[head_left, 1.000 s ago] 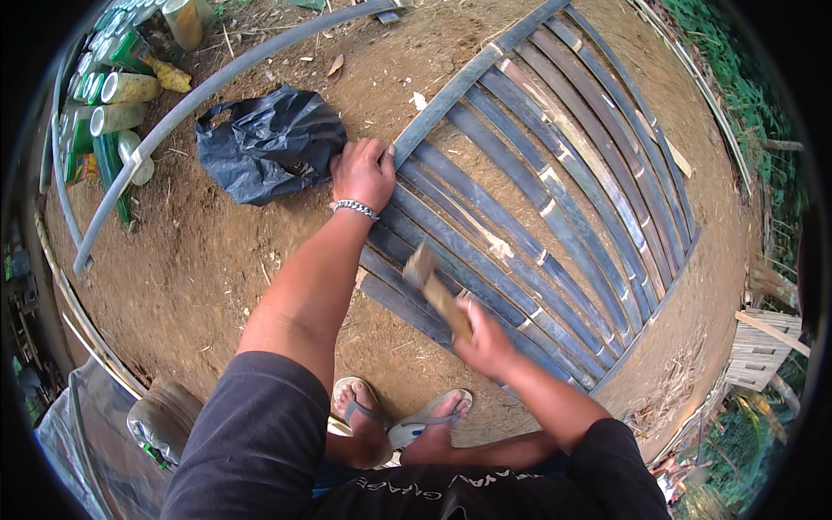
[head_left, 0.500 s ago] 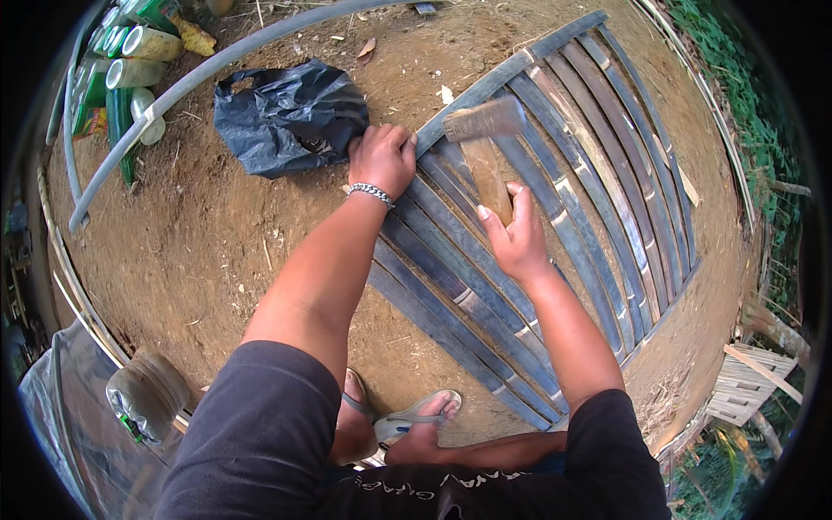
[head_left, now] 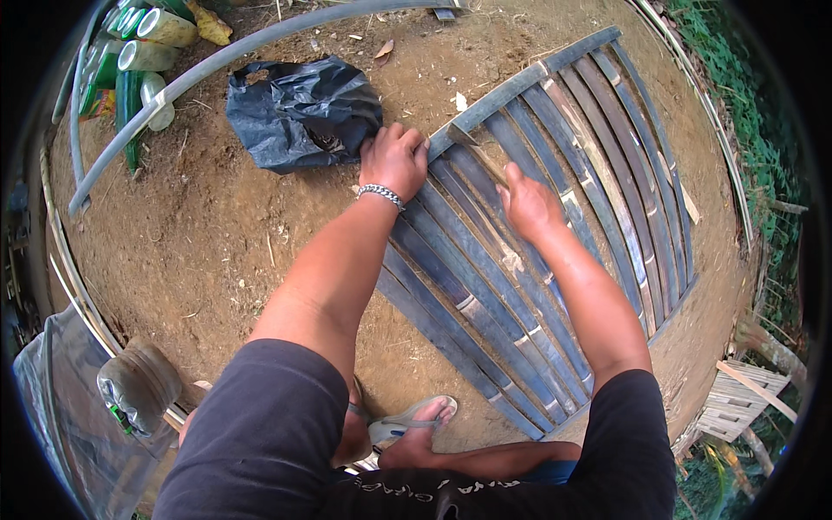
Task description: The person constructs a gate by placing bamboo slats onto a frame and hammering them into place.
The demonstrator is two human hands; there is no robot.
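Note:
A panel of dark bamboo slats (head_left: 485,299) lies on the ground, its slats fanning out from a crosspiece (head_left: 520,82) along the far side. My left hand (head_left: 394,163), with a chain bracelet at the wrist, is closed around the crosspiece's left end; whether its fingers also hold something small is hidden. In my right hand (head_left: 530,204) is a hatchet-like tool (head_left: 487,156) with a wooden handle and dark metal head. That head is down at the crosspiece, just right of my left hand. A crumpled black plastic bag (head_left: 299,117) sits beside my left hand.
A grey pipe (head_left: 217,61) curves across the far left, with several green bottles (head_left: 104,82) beyond it. A large plastic jug (head_left: 140,386) stands at lower left near clear sheeting (head_left: 52,381). My sandalled foot (head_left: 420,425) is close to the slats. A woven bamboo piece (head_left: 737,403) lies at right.
My right hand has swung the tool down and to the left, from raised above the slats to the crosspiece. My left hand keeps its place on the crosspiece. The view has shifted slightly.

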